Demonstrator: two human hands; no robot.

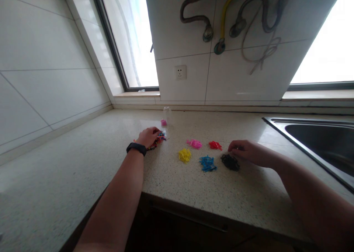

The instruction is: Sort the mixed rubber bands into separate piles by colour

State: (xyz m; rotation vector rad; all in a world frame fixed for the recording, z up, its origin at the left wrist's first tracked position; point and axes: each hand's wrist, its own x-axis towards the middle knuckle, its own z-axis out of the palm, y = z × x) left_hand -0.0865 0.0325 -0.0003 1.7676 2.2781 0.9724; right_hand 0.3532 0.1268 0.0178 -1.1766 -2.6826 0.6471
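Mixed pile point(158, 139): we're pinching at it, left hand point(148, 136) grip curled on top.
Black pile point(230, 162): right hand point(243, 150) grip pressed together just beside it; we're keeping colours apart.

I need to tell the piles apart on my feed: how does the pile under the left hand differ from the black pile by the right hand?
The mixed pile holds several colours; the black pile is one colour. The left hand rests over the mixed pile and hides part of it; the right hand sits just behind the black pile, which shows whole. The mixed pile lies apart on the left; the black pile lies among the sorted piles. Both are small, tangled heaps on the counter.
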